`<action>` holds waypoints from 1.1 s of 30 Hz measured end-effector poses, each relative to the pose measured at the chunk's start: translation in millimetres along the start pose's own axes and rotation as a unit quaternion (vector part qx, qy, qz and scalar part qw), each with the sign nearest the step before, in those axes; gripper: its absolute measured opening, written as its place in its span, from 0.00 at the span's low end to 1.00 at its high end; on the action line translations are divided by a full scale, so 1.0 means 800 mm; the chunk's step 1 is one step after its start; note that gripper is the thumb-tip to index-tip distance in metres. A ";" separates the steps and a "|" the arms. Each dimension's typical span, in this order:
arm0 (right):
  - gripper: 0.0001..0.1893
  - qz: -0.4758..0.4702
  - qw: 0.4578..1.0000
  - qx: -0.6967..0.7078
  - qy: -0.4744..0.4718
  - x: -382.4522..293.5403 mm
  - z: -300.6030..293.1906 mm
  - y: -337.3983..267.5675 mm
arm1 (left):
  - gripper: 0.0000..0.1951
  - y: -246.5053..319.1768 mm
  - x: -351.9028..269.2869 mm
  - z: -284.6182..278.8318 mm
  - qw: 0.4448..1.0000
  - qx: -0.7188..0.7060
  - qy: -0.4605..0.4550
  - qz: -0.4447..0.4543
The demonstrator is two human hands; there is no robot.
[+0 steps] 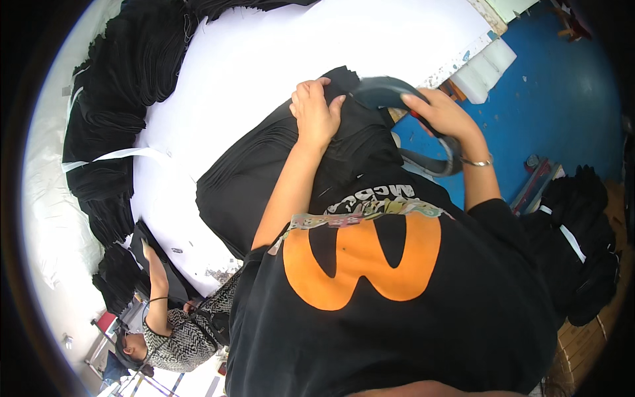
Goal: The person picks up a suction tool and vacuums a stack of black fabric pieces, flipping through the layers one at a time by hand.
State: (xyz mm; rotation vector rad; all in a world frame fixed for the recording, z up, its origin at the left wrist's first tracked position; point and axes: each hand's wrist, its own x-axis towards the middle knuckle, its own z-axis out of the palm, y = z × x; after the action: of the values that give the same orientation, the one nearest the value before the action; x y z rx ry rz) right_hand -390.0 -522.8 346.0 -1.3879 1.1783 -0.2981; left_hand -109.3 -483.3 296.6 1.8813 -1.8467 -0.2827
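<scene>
A thick stack of black fabric pieces [253,154] lies on the white worktable in front of me. On its far end rests my left hand [315,111], fingers bent and thumb set apart. Whether a layer is gripped there cannot be made out. My right hand [441,111] is closed around a dark handheld tool [379,89] with a red spot near the grip. The tool's head is blurred and touches or overlaps the fabric beside my left hand. A grey hose-like curve [431,166] hangs below my right wrist.
Bundles of black cloth [99,149] line the table's left side, some tied with white strips [119,155]. A co-worker [173,332] reaches over black cloth at lower left. The white table [397,30] ends at right, above a blue floor [560,114]. More tied black bundles [580,248] lie at right.
</scene>
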 end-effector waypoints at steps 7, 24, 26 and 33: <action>0.34 0.015 0.999 -0.051 0.010 0.002 0.004 -0.016 | 0.27 -0.018 -0.008 -0.004 0.998 -0.055 0.020 -0.025; 0.28 -0.009 0.990 0.138 -0.008 0.050 0.022 -0.026 | 0.13 -0.011 0.016 -0.007 0.953 -0.298 0.011 -0.054; 0.28 0.001 0.995 0.089 0.038 0.039 0.009 -0.021 | 0.16 -0.025 0.010 0.001 0.961 -0.273 0.016 -0.040; 0.30 -0.005 0.995 0.091 0.032 0.034 0.030 -0.021 | 0.09 -0.016 0.015 -0.002 0.957 -0.284 0.037 -0.035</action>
State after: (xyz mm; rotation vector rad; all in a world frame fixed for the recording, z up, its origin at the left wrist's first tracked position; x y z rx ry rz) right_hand -351.2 -533.5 342.2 -1.2330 1.1671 -0.4496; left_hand -96.4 -495.4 294.0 1.5273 -1.4446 -0.6781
